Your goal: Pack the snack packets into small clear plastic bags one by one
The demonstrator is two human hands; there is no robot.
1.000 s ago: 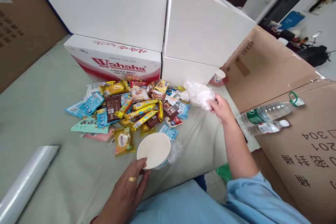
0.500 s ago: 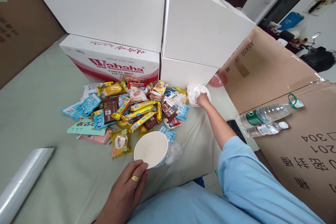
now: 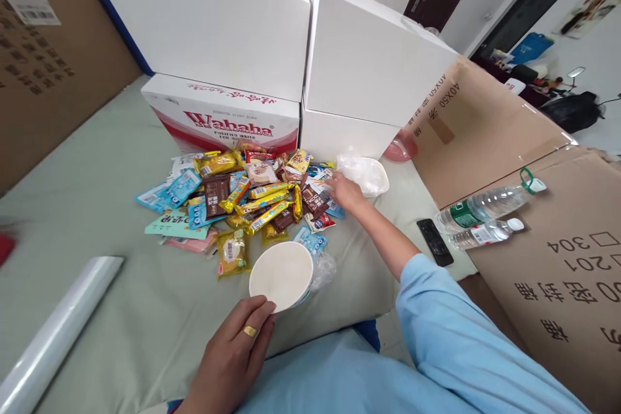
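Observation:
My left hand [image 3: 233, 349], with a ring on one finger, pinches the near rim of a white paper bowl [image 3: 281, 278]; the bowl's inside looks bare. Over the right edge of a heap of wrapped snacks, my right hand [image 3: 346, 193] reaches with its fingers stretched out, near a brown cocoa packet [image 3: 314, 200]. Nothing shows in its grasp, though the fingertips are small and partly hidden. Just behind it stands a white tub [image 3: 381, 184] with a crumpled clear plastic bag [image 3: 354, 168] in it. Yellow stick packs [image 3: 269, 217] lie mid-heap.
White boxes [image 3: 359, 58] and a Wahaha carton [image 3: 228, 116] wall off the back. To the right are a phone [image 3: 435, 242], two water bottles [image 3: 485, 208] and cardboard [image 3: 543, 239]. A plastic roll [image 3: 63, 330] lies left. Crumpled clear plastic [image 3: 323, 270] touches the bowl's side.
My right hand has left the white tub and moved left to the snack heap. The plastic bag stays in the tub. My left hand still holds the bowl; the view has shifted slightly.

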